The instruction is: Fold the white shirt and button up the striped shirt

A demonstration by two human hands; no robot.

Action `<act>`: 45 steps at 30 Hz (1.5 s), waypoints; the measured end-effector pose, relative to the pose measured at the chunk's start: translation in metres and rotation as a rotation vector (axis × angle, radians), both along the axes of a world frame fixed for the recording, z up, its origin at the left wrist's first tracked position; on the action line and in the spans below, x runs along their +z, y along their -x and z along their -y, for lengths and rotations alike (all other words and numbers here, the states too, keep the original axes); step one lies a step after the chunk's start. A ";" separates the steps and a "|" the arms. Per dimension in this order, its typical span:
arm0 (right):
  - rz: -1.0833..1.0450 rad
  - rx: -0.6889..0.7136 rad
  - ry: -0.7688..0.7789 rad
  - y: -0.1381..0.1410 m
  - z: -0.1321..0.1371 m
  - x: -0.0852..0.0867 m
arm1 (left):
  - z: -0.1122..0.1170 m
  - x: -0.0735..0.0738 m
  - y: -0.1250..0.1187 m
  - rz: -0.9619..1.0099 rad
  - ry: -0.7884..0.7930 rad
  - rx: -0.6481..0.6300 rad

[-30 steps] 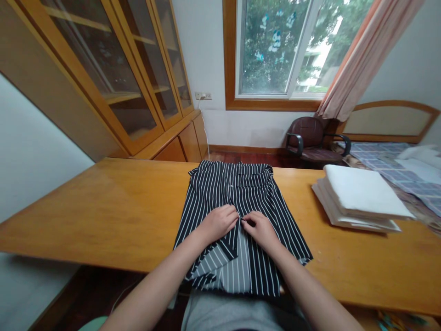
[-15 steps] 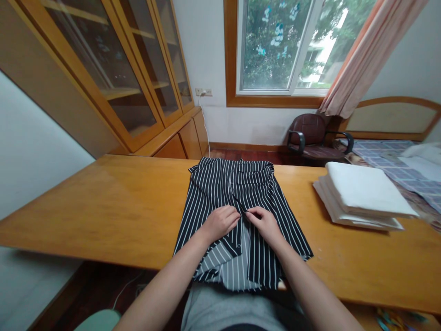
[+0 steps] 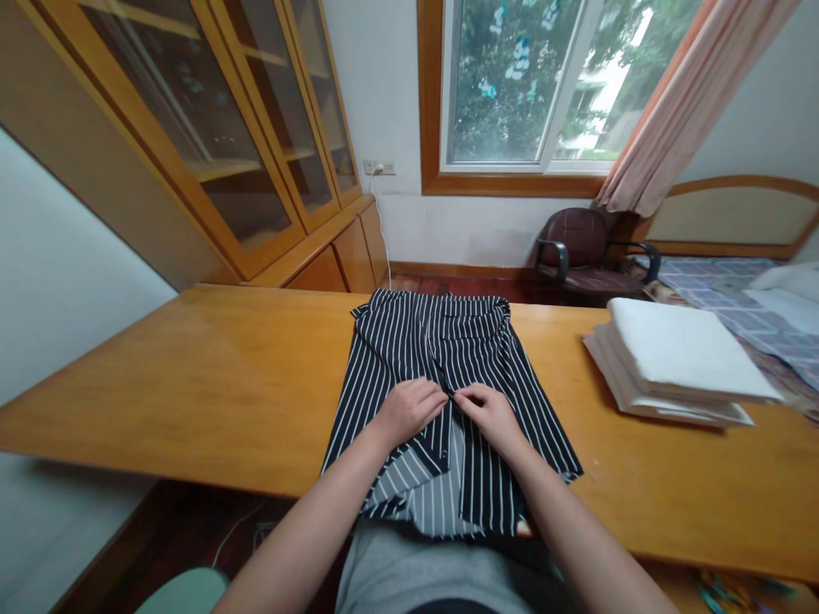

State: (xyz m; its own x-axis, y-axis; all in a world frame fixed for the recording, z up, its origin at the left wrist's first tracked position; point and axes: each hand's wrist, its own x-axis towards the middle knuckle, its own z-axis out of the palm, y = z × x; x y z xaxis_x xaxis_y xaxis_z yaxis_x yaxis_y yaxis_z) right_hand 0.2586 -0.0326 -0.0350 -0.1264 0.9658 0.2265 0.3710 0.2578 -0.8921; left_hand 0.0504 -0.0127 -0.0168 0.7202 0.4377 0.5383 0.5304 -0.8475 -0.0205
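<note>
A black shirt with white stripes lies spread on the wooden table in front of me, its lower hem toward my body. My left hand pinches the left front edge near the middle of the garment. Close beside it, my right hand pinches the right front edge, and the fingertips of both hands nearly meet at the front opening. Below the hands the two edges hang apart, showing the paler inner side. A small round button shows on the left edge. What lies between the fingertips is too small to make out.
On the right of the wooden table sits a stack of folded white cloth or padding. Beyond the table are a glass-door cabinet, a dark red armchair and a bed. A pale green stool stands below, at left.
My fingertips have drawn slightly closer together at the front opening, bringing the two shirt edges nearer each other. The rest of the shirt lies as before.
</note>
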 end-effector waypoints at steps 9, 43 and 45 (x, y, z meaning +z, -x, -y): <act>-0.021 -0.002 0.020 0.000 0.000 0.004 | 0.000 -0.002 0.000 -0.004 -0.067 -0.013; -0.043 0.067 0.052 -0.001 0.001 0.008 | 0.000 -0.005 0.000 -0.049 -0.071 0.006; -0.046 0.081 0.042 -0.001 0.001 0.007 | 0.000 -0.005 -0.001 -0.055 -0.058 0.014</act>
State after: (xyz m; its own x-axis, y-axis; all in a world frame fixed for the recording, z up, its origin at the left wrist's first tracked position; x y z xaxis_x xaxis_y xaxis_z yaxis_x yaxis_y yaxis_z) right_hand 0.2599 -0.0332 -0.0280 -0.1944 0.9617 0.1931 0.3090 0.2468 -0.9185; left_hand 0.0511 -0.0130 -0.0216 0.7435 0.4166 0.5231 0.5385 -0.8368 -0.0991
